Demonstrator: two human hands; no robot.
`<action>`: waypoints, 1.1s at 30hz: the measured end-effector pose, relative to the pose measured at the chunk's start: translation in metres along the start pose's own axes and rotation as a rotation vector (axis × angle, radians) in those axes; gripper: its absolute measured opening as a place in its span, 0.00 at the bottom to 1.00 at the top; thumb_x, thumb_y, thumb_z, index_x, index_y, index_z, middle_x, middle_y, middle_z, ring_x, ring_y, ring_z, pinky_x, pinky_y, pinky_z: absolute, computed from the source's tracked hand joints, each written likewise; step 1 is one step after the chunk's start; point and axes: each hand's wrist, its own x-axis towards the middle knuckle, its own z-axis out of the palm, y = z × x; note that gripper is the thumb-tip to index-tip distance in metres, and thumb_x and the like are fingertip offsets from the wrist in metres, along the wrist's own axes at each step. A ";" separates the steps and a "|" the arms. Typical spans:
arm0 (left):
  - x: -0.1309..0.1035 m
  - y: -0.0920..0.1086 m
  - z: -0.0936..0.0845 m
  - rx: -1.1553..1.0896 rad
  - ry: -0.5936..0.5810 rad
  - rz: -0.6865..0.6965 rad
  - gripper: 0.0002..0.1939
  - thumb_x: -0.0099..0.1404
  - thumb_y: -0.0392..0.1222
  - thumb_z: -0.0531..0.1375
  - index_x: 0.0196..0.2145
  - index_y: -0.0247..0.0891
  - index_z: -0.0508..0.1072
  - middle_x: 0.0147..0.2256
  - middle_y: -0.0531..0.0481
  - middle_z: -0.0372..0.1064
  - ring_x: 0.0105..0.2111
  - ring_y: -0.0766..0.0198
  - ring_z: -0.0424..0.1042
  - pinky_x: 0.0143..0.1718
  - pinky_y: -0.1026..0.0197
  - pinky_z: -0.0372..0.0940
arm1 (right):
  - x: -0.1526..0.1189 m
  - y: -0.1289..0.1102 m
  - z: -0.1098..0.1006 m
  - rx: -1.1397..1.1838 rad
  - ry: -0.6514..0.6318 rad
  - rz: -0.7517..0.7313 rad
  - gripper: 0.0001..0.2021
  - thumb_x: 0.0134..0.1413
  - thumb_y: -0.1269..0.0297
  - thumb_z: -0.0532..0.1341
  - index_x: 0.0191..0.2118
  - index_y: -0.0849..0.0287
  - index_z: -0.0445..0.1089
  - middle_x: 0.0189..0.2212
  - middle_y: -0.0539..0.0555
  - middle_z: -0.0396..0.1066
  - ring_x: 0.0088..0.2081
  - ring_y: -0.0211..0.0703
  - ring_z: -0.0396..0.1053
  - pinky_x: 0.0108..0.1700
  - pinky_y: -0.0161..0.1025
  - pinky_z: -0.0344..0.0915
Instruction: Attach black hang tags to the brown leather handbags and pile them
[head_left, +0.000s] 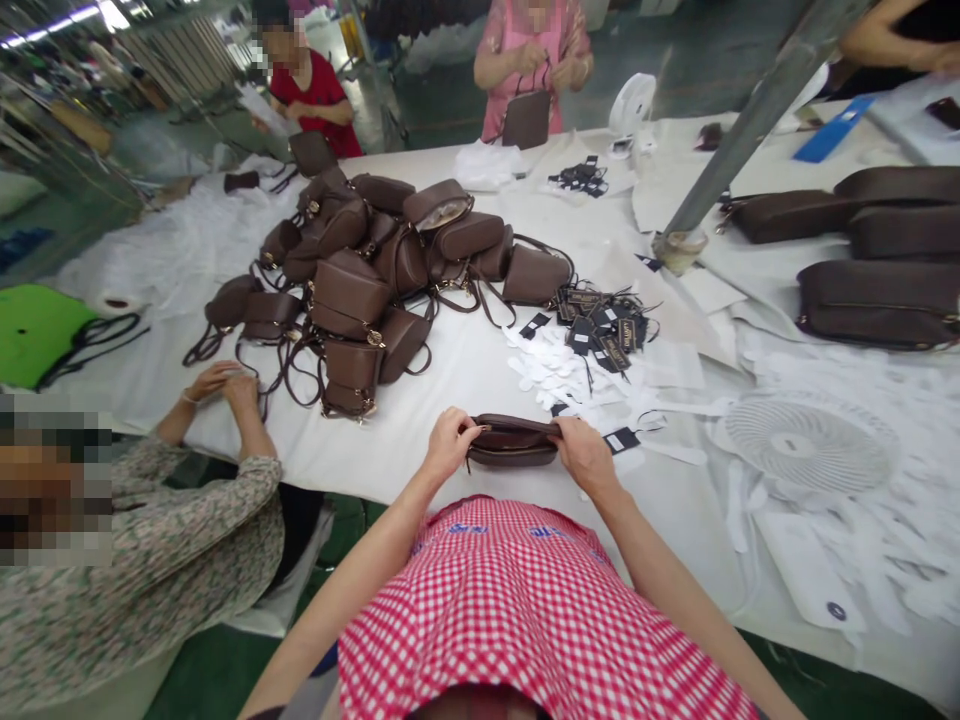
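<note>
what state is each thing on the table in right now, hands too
left hand: closed on the left end of the small brown bag
right hand: closed on its right end
small brown bag: held at the table edge, top open
pile of brown bags: heaped, straps tangled
black tags: loose in a cluster
white fan: lying flat

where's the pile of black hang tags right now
In the head view the black hang tags lie on the white table, right of the heap of brown bags and beyond the right hand.
</note>
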 end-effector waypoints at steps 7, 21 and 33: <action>-0.013 -0.038 -0.004 -0.166 0.007 -0.006 0.17 0.55 0.29 0.59 0.43 0.39 0.71 0.45 0.47 0.70 0.47 0.60 0.67 0.43 0.59 0.67 | 0.013 -0.055 -0.024 -0.008 0.125 0.072 0.14 0.60 0.67 0.54 0.50 0.61 0.64 0.44 0.64 0.66 0.43 0.54 0.64 0.42 0.47 0.62; -0.028 -0.048 0.020 -0.593 -0.224 -0.029 0.08 0.59 0.33 0.60 0.38 0.35 0.73 0.37 0.48 0.73 0.38 0.64 0.73 0.43 0.61 0.69 | -0.005 -0.096 -0.026 0.335 -0.109 -0.057 0.12 0.62 0.62 0.54 0.49 0.57 0.67 0.38 0.57 0.68 0.38 0.44 0.69 0.38 0.39 0.68; -0.003 -0.060 0.024 -0.083 -0.461 0.506 0.17 0.68 0.43 0.56 0.53 0.41 0.69 0.38 0.48 0.70 0.38 0.64 0.70 0.42 0.65 0.65 | -0.013 -0.108 -0.010 0.224 -0.194 0.042 0.13 0.64 0.67 0.51 0.43 0.54 0.73 0.33 0.53 0.64 0.33 0.40 0.65 0.35 0.34 0.65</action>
